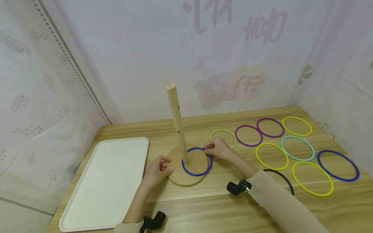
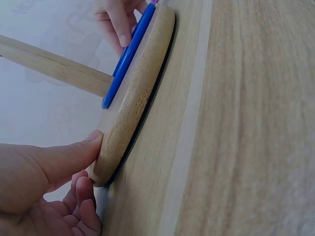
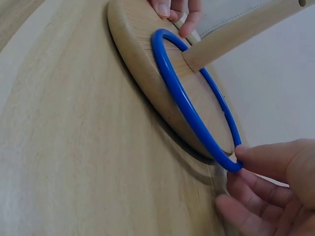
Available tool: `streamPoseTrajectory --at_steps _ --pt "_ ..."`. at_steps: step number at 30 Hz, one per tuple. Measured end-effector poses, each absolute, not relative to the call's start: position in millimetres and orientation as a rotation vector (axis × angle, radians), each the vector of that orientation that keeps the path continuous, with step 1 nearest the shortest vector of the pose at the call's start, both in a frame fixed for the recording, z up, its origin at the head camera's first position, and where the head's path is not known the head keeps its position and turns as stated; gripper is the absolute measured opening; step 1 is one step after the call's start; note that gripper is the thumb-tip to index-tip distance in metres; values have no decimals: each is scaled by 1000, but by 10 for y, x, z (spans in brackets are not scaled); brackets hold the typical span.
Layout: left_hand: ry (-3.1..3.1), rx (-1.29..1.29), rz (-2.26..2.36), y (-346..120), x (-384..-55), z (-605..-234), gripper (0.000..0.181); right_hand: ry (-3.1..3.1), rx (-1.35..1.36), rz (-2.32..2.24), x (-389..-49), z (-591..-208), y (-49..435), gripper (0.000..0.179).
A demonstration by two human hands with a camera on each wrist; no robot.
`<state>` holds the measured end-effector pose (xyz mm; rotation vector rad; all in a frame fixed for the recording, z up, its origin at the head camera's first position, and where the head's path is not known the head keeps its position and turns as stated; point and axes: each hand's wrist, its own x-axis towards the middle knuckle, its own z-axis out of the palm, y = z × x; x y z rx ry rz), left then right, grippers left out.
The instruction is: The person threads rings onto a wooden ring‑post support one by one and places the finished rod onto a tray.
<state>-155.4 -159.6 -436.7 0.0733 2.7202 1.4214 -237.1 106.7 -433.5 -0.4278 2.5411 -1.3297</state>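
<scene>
A wooden post [image 1: 178, 126] rises from a round wooden base [image 1: 177, 178] on the table. Around the foot of the post lies a blue ring [image 3: 184, 105], off to the right, its right side reaching past the base's edge. My right hand [image 1: 220, 149] pinches that right side between thumb and fingers, seen closely in the right wrist view. On the opposite side, my left hand [image 1: 155, 171] grips the base's rim, the thumb [image 2: 81, 150] on the edge and the other fingers curled beside and under it.
A white tray [image 1: 102, 181] lies at the left. To the right are several loose rings, among them a purple ring [image 1: 236, 136], a light blue ring [image 1: 297, 159], a black ring [image 1: 287, 179] partly under the right sleeve, and another blue ring [image 1: 335, 176]. Curtains [image 1: 140, 64] surround the table.
</scene>
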Motion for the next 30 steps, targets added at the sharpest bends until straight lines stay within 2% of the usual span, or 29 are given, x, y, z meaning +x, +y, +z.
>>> streamPoseTrajectory --at_steps 9,18,30 --pt "2673 76 1487 -1621 -1509 -4348 32 2525 -492 -1331 -2487 -4233 1317 27" --pt "2696 66 1471 -1630 -1512 -4356 31 2602 -520 -1337 -2869 -4056 1815 34" --pt "2712 83 1491 -1605 -1526 -4386 30 2749 -448 -1216 -3152 -4172 2068 28"
